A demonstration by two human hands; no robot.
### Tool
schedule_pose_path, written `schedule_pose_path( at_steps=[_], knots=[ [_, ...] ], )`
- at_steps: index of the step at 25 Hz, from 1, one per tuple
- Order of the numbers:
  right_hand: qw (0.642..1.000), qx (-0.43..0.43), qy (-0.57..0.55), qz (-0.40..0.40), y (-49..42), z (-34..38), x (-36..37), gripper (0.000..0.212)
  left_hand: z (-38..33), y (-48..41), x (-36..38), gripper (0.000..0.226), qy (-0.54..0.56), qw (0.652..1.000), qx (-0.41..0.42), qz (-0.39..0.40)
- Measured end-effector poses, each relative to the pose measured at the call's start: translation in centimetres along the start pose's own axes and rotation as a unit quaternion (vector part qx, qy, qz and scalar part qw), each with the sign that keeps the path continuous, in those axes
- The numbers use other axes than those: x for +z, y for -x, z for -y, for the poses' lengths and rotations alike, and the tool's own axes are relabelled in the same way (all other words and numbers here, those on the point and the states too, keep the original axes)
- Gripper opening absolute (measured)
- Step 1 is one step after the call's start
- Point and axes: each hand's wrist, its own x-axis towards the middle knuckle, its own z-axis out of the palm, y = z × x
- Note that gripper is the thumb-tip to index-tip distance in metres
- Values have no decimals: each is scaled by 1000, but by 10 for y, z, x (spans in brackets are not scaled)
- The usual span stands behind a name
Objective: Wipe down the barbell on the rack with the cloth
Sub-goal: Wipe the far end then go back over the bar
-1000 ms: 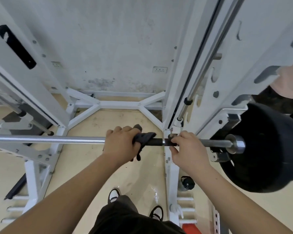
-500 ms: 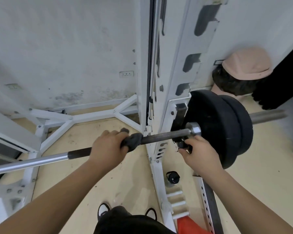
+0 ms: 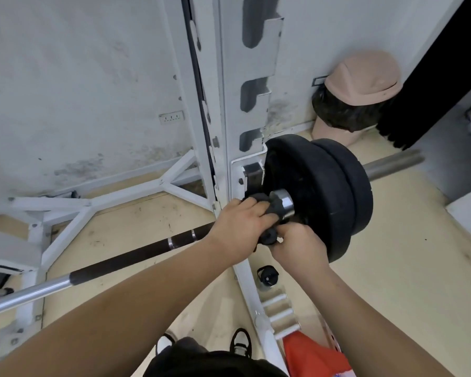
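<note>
The barbell (image 3: 125, 258) runs from the lower left up to the right, resting in the white rack (image 3: 245, 110). Two black weight plates (image 3: 324, 191) sit on its right sleeve, and the bare sleeve end (image 3: 392, 163) sticks out beyond them. My left hand (image 3: 238, 227) is wrapped over the bar beside the silver collar (image 3: 284, 201), holding a dark cloth (image 3: 268, 204) against it. Just below and to the right, my right hand (image 3: 297, 247) touches the left one, its fingers closed near a dark fold of cloth; what it grips is hidden.
The rack's white floor braces (image 3: 125, 195) spread along the stained wall. A black bottle (image 3: 267, 276) stands by the upright's foot, with white storage pegs (image 3: 279, 311) and something red (image 3: 313, 355) below. A pink bin with a black liner (image 3: 356, 96) sits in the corner.
My left hand has slid the cloth rightward along the bar to the collar by the plates. My right hand stays under that end. The view has swung to the right.
</note>
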Motion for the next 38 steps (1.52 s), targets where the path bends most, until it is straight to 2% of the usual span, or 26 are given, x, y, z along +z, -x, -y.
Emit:
schedule_pose_path(
  at_steps=[3,7,11,13,17,19,21,23,26,28,30,34,38],
  knots=[
    [1000,-9,9,6,1,3,2,15,8,11,-13,52,-35,996,-43,71],
    [998,26,-52,3,-6,1,0,7,22,13,-18,42,-10,994,-4,108],
    [994,46,-90,-45,-5,-1,4,3,-8,-14,-17,39,-69,996,7,56],
    [997,42,-55,-30,-5,3,3,7,-12,-11,-13,43,-86,994,-21,64],
    [999,15,-20,22,-9,8,-1,17,13,25,-17,55,-112,981,-54,148],
    [1000,5,14,23,-11,10,0,20,16,20,-13,49,-139,981,-17,133],
    [998,-7,66,12,-12,14,1,13,6,4,-18,42,-108,989,16,100],
    [996,-9,86,2,-14,15,-2,13,-5,-8,-13,47,-83,994,-10,67],
    [997,-13,80,15,-14,14,-4,13,-5,11,-17,58,-119,984,-91,94],
    [997,-21,70,28,-12,16,-4,16,3,32,-23,57,-138,976,-113,127],
    [998,-16,57,25,-12,17,-3,22,9,32,-25,56,-150,972,-102,146],
    [997,-11,77,16,-11,18,-3,22,-2,5,-16,52,-111,986,-53,114],
    [997,-3,71,24,-12,17,-5,36,7,34,-16,67,-102,983,-84,125]
  ],
)
